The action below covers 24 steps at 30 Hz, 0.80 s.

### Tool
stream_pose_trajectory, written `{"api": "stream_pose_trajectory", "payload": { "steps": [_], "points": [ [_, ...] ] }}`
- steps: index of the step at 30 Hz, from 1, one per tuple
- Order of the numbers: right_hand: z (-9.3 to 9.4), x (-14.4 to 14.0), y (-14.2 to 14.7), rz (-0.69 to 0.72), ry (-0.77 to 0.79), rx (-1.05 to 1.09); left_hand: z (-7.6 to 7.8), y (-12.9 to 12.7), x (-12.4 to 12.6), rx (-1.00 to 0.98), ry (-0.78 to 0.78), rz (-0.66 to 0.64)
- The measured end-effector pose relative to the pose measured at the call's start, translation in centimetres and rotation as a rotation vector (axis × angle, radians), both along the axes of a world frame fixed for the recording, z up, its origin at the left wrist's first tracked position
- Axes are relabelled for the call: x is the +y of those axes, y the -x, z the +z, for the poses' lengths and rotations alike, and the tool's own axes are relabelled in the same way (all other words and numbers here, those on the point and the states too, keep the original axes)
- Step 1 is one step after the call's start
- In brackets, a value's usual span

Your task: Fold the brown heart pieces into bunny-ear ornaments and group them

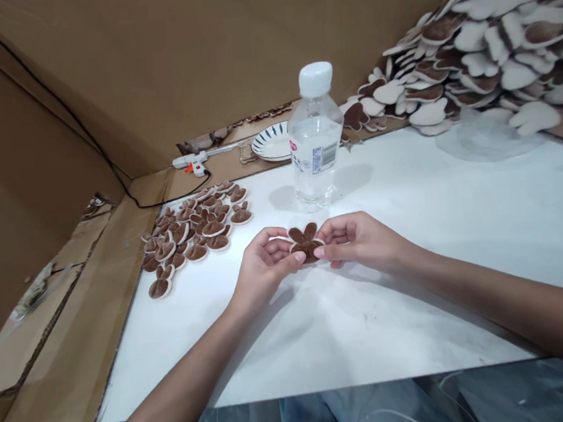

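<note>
Centrally, left hand (261, 264), right hand (357, 237) pinch brown piece (306, 244) by edges; tabletop (468, 218) spreads rightward.

The eared piece (306, 246) looks like napped cloth, the bottle (315, 137) clear glossy plastic, the walls (224, 49) matt cardboard.

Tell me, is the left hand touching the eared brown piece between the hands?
Touching. The head view shows the left hand holding the brown piece, thumb tip on its front.
</note>
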State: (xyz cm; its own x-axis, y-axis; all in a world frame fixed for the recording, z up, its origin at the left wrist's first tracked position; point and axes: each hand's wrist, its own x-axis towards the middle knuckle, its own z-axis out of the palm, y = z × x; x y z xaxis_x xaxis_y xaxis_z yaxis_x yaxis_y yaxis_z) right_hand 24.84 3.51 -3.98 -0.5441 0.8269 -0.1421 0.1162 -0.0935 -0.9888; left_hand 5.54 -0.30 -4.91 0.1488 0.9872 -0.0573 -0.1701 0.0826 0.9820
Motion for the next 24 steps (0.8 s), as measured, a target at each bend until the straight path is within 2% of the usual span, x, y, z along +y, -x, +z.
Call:
{"api": "stream_pose_trajectory", "payload": {
  "steps": [5,12,24],
  "points": [
    [0.05,0.15,-0.13,-0.020,0.003,-0.013,-0.10,0.36,0.29,-0.037,0.000,-0.036],
    [-0.13,0.57,-0.46,-0.016,0.151,0.052,-0.18,0.32,0.82,-0.112,0.070,0.011],
    [-0.39,0.75,-0.57,-0.031,0.173,0.083,0.08,0.44,0.89,-0.147,0.086,0.016]
  ]
}}
